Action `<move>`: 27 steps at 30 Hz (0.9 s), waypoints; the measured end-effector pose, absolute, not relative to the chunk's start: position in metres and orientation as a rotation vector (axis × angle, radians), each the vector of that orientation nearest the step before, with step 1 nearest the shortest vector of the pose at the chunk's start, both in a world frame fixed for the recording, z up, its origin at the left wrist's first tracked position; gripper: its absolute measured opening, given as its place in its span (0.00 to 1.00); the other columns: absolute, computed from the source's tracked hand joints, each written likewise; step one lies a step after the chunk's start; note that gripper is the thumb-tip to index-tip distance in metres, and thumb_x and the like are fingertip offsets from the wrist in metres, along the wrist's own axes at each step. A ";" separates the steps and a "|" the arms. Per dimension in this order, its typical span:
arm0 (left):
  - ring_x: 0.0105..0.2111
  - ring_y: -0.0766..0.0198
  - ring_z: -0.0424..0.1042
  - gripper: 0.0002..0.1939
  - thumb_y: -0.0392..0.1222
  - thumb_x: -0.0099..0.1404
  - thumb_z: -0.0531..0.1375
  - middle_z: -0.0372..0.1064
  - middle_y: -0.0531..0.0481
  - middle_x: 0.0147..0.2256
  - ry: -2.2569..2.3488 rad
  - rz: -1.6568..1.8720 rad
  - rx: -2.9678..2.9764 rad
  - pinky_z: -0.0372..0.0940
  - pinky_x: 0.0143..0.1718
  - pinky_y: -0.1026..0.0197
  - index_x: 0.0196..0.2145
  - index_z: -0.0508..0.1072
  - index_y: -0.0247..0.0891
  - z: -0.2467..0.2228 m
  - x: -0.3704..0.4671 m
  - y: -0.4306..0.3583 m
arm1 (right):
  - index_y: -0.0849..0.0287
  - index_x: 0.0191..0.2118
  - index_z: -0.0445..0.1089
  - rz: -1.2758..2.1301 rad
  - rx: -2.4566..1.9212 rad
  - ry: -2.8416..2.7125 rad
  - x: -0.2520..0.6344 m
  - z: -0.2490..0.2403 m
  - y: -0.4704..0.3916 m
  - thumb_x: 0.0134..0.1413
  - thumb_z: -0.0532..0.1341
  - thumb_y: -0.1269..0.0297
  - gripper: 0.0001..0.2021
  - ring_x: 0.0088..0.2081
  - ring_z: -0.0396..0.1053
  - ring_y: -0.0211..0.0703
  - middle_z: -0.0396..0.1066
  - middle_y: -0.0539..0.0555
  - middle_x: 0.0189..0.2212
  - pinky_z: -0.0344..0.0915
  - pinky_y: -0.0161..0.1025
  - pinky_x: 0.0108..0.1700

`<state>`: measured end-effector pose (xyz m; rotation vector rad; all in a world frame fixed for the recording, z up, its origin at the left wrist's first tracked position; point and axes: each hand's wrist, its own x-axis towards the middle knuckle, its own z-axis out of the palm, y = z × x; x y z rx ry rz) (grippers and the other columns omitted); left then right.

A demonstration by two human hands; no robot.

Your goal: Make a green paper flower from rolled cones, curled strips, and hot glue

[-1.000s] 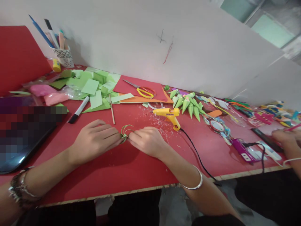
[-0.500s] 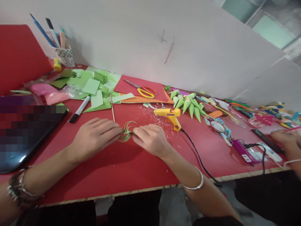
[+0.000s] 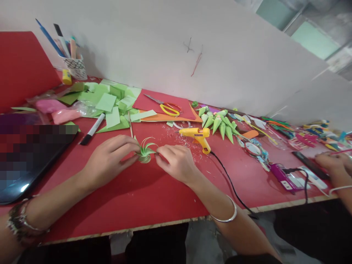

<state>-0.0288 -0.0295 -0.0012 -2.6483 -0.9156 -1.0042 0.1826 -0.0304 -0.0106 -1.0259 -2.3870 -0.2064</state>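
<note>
Between my two hands is a small green paper piece (image 3: 145, 150) with thin curled strips fanning out. My left hand (image 3: 111, 157) pinches its left side, the fingers bent and close together. At its right side, my right hand (image 3: 176, 161) grips the tip of a strip between thumb and fingers. A thin wooden stick (image 3: 131, 124) lies on the table just beyond my left fingers. The yellow glue gun (image 3: 202, 137) rests past my right hand, with white scraps around its nozzle.
Yellow-handled scissors (image 3: 169, 109) lie on red paper. Green paper pieces (image 3: 110, 102) are heaped at back left, near a marker (image 3: 93, 129) and a dark screen (image 3: 33, 165). Green paper cones (image 3: 220, 123) sit at the back. Another person's hand (image 3: 332, 163) is at far right.
The curled paper piece has turned and now shows its strips broadside, more spread. My left fingers have shifted slightly left and up; my right hand stays nearly in place.
</note>
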 end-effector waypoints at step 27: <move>0.36 0.64 0.64 0.14 0.39 0.59 0.58 0.62 0.49 0.34 -1.073 -1.110 -2.731 0.63 0.37 0.62 0.41 0.59 0.37 -0.004 -0.029 -0.032 | 0.60 0.26 0.66 -0.183 -0.943 -2.208 0.182 -0.011 -0.031 0.56 0.51 0.66 0.11 0.20 0.60 0.31 0.66 0.48 0.18 0.54 0.30 0.27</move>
